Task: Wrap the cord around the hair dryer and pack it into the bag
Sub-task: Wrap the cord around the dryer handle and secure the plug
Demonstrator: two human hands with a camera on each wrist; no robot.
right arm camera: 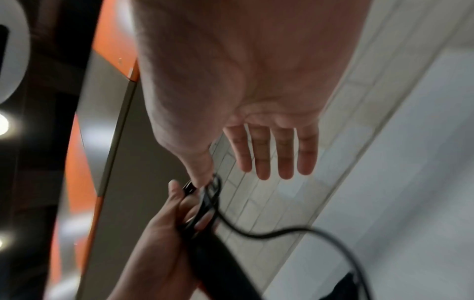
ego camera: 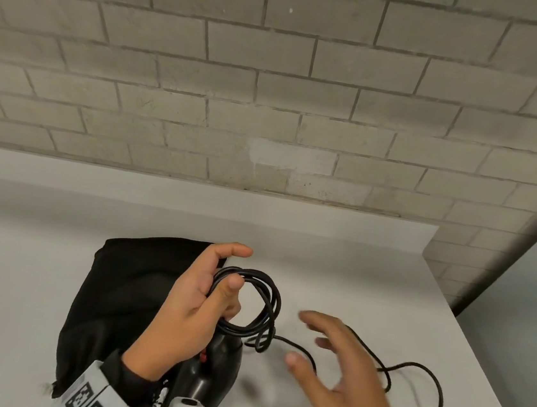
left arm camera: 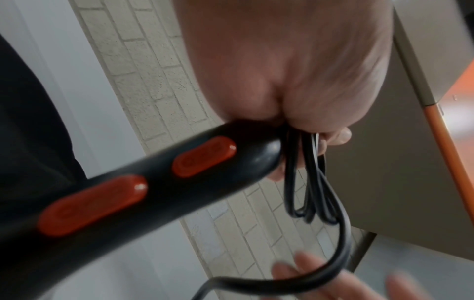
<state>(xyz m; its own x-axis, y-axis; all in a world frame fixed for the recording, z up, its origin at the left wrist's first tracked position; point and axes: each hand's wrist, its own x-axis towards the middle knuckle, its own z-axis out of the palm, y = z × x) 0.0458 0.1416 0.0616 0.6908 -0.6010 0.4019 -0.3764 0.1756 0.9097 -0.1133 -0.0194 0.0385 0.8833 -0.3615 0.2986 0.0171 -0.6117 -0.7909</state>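
Observation:
My left hand (ego camera: 203, 296) grips the end of the black hair dryer's handle (ego camera: 211, 374) together with several coils of its black cord (ego camera: 249, 301); thumb and fingers pinch the loops. In the left wrist view the handle (left arm camera: 133, 194) shows two orange-red switches, and the coils (left arm camera: 307, 182) hang from my fist (left arm camera: 295, 71). My right hand (ego camera: 338, 368) hovers just to the right, blurred, its fingers (right arm camera: 282, 152) spread and straight, holding nothing. The loose cord (ego camera: 415, 367) trails under it across the table. The black bag (ego camera: 115, 303) lies flat behind and left of the dryer.
A white table (ego camera: 54, 246) runs to a grey brick wall (ego camera: 273, 86) at the back. Its right edge (ego camera: 492, 372) slants close to the trailing cord. The dryer's body is mostly hidden under my left wrist.

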